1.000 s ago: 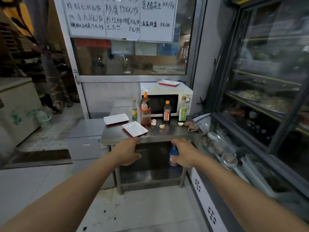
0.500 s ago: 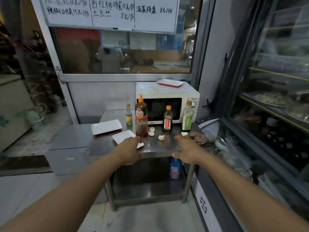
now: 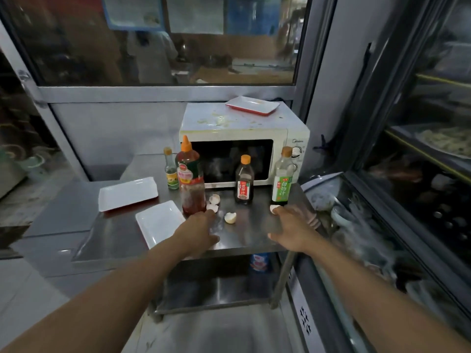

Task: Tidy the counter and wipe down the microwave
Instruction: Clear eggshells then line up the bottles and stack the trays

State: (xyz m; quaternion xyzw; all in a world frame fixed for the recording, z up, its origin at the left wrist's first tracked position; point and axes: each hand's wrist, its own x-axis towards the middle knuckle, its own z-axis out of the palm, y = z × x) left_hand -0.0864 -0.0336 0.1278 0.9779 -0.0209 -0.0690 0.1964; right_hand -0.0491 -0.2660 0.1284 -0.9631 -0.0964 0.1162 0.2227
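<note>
We see the white microwave (image 3: 243, 128) at the tabletop's (image 3: 252, 233) back edge, crumbs on top; our left hand (image 3: 197, 231) and right hand (image 3: 293, 229) hover open, empty; the rag (image 3: 309, 216) is half hidden.

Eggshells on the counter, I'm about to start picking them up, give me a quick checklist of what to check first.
1. Left hand free: ok, open, holding nothing.
2. Right hand free: ok, open, near one shell piece.
3. Eggshells reachable: ok, loose on the steel counter between the hands.
4. Red sauce bottle clear of the left hand: not ok, it stands right at the fingertips.
5. Bin for shells: cannot tell, none in view.
6. Microwave top clean: not ok, crumbs and a red-rimmed tray on it.
</note>
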